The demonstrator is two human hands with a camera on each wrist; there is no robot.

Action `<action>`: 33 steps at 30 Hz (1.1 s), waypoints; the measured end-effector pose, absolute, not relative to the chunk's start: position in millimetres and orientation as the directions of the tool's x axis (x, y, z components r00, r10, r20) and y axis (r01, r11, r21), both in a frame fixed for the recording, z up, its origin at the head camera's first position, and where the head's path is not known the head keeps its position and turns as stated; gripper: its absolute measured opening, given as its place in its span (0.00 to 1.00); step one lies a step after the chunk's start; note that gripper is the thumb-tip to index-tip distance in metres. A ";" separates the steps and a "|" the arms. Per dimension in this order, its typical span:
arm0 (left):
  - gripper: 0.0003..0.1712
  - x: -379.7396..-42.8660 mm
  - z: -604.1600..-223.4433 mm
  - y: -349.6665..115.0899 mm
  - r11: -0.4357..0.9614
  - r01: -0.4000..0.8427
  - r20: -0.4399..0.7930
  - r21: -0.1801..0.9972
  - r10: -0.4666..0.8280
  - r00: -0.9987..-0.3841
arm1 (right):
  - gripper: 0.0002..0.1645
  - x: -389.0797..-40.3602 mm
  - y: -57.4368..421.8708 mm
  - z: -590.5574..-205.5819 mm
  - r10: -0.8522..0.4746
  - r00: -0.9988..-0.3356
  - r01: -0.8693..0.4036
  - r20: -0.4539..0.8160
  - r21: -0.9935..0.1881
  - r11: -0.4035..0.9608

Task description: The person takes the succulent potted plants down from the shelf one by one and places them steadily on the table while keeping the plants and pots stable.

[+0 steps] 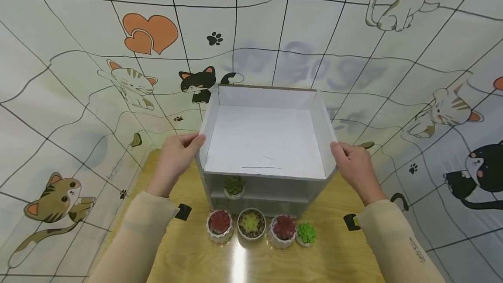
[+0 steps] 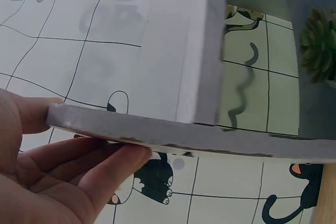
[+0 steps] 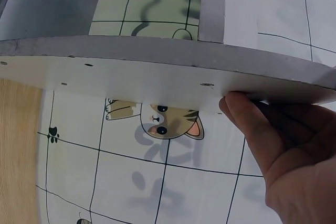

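A white open-fronted shelf (image 1: 264,143) stands on the wooden table between my two hands. My left hand (image 1: 174,157) grips its left side panel near the upper front edge. In the left wrist view, the left thumb lies over one face of that panel (image 2: 136,124) and the fingers touch the other. On the opposite side, my right hand (image 1: 355,167) holds the right panel; the right wrist view has its fingers against the panel's outer face (image 3: 157,80), with the thumb hidden. Inside the shelf, towards the left, sits a small potted green succulent (image 1: 234,186).
On the wooden table (image 1: 220,265), in front of the shelf, a row holds a red potted succulent (image 1: 220,222), a yellow-green one (image 1: 251,223), another red one (image 1: 284,228) and a small bright green one (image 1: 306,233). A cat-patterned cloth (image 1: 259,25) hangs behind and at the sides.
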State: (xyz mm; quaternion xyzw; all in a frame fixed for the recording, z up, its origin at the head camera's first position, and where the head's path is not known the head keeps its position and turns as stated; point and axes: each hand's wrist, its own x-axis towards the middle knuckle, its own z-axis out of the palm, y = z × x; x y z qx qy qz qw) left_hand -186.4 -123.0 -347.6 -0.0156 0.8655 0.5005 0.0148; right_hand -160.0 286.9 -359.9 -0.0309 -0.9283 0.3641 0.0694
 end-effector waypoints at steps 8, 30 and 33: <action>0.26 -170.8 -366.4 -121.7 0.479 0.073 0.120 0.875 -0.068 -0.990 | 0.33 -161.1 282.6 -360.9 0.106 -0.987 -0.008 0.122 -0.691 0.723; 0.12 -100.9 -424.4 -103.4 0.709 0.310 0.496 0.633 -0.064 -0.866 | 0.34 -162.6 278.4 -361.6 0.127 -0.984 0.002 0.124 -0.706 0.708; 0.14 -99.7 -435.9 -97.6 0.706 0.316 0.459 0.634 -0.015 -0.888 | 0.34 -162.8 279.0 -362.1 0.127 -0.984 0.003 0.123 -0.706 0.708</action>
